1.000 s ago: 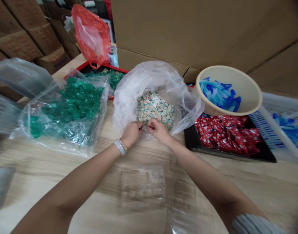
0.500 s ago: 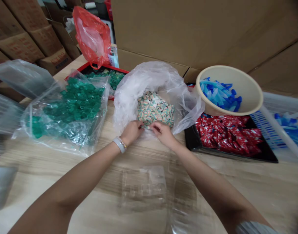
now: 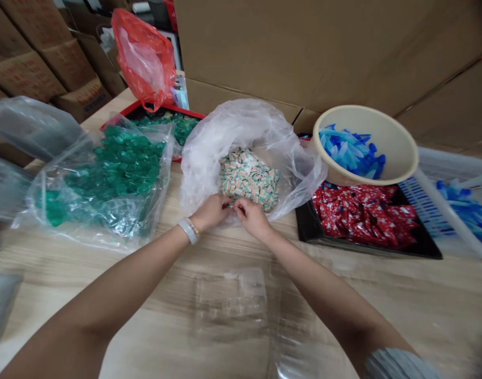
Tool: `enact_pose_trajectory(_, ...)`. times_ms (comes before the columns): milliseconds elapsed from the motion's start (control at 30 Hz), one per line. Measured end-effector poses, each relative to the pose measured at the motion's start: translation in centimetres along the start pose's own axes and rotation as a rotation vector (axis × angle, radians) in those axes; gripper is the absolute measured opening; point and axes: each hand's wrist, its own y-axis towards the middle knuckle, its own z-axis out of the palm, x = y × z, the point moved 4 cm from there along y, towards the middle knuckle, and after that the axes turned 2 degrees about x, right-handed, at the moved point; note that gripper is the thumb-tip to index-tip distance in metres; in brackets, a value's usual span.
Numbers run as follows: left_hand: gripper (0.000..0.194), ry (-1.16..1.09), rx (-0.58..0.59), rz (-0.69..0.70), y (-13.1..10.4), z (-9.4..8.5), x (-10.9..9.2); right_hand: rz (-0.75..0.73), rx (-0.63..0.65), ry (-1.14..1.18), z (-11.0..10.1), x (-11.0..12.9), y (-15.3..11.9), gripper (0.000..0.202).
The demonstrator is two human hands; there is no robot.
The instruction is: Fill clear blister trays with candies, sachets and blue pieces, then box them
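A cloudy plastic bag [image 3: 201,152] lies open at the middle of the table, with many small striped pieces [image 3: 251,179] inside. At its front edge my left hand [image 3: 213,210] and my right hand [image 3: 251,217] meet, fingertips almost touching. Both hands are closed in a pinch. Whatever is between the fingers is too small and blurred to name. A clear plastic tray [image 3: 231,297] rests on the table in front of the hands.
Left, a clear bag of green pieces [image 3: 126,163]; behind it, a red-rimmed tray [image 3: 191,113] and red bag [image 3: 144,58]. Right, a cream basin [image 3: 402,142] with blue pieces, a black tray [image 3: 310,226] of red packets, and a white basket [image 3: 426,210]. Cardboard [image 3: 304,52] stands behind.
My right hand has moved slightly left, closer to my left hand. The strip visible between the fingers earlier is now mostly hidden. The whole view has shifted a little.
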Motion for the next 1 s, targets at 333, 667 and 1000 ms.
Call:
enact_pose_trajectory(333, 0.019, 0.047, -0.059, -0.014, -0.2, 0.1, -1.0, 0.101, -0.029, 0.158, 0.8, -0.9, 0.0, 0.014)
enact_pose_trajectory(667, 0.024, 0.024, -0.091, -0.026, -0.1, 0.7, 0.1, 0.117, -0.026, -0.08, -0.1, 0.2, -0.8, 0.022)
enact_pose_trajectory(1000, 0.024, 0.182, -0.106, -0.214, -2.4, -1.0, 2.0, -0.008, 0.129, -0.243, -1.4, 0.6, -3.8, 0.02)
